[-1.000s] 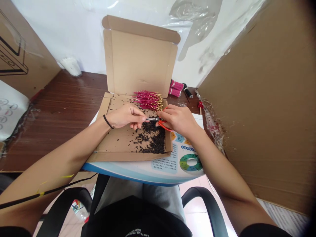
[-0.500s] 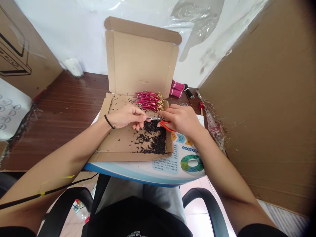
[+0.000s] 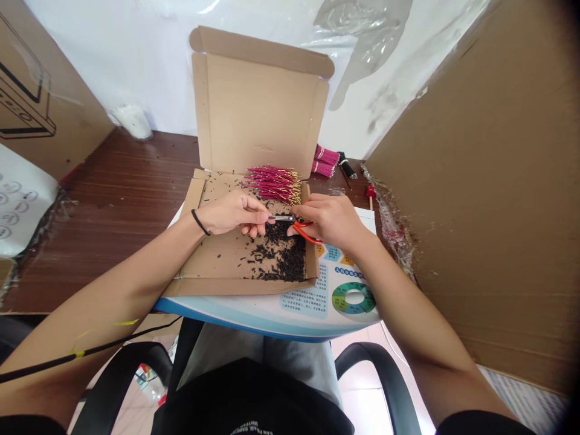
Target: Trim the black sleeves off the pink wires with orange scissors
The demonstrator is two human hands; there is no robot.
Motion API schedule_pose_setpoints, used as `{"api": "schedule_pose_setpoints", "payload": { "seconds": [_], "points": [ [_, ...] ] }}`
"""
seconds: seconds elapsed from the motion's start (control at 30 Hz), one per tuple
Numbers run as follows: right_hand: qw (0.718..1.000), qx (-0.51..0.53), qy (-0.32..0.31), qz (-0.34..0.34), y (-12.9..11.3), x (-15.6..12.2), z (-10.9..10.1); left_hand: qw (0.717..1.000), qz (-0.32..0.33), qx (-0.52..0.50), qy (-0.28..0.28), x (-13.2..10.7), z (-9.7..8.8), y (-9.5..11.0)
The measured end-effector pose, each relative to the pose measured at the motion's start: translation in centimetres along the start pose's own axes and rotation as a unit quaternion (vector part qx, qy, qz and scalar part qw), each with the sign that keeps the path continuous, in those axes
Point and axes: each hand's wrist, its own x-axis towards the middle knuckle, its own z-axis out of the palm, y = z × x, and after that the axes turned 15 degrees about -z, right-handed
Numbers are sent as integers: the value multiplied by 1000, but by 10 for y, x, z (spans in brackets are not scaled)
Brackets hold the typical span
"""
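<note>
My right hand (image 3: 330, 219) is closed round the orange handles of a small pair of scissors (image 3: 303, 228), whose blades point left. The blade tips meet the fingertips of my left hand (image 3: 240, 215). Thumb and forefinger of that hand are pinched together; what lies between them is too small to make out. Beneath both hands is an open cardboard box (image 3: 212, 257). Many short black pieces (image 3: 290, 257) are scattered in its right half. Behind my hands lies a loose pile of magenta wires (image 3: 274, 183) with gold-coloured ends.
Banded bundles of magenta wires (image 3: 325, 161) and a black bundle (image 3: 347, 166) lie behind the box on the right. The box lid (image 3: 263, 115) stands upright against the wall. Large cardboard panels (image 3: 489, 181) rise at both sides. A printed sheet (image 3: 335, 302) lies under the box.
The scissor handles look slightly closer together. Both hands stay in nearly the same place, and the view has shifted very slightly.
</note>
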Motion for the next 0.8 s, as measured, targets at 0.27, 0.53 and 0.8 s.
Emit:
{"api": "schedule_pose_setpoints", "payload": {
  "seconds": [0.27,0.53,0.8],
  "points": [
    [999,-9,-36,23,-4,2,-3,1000,13,23,0,6,-5,-7],
    [999,-12,-24,47,-3,3,-4,998,18,30,43,2,3,-3],
    [999,-29,-18,3,-1,0,-5,999,22,19,34,7,0,-6]
  ]
}}
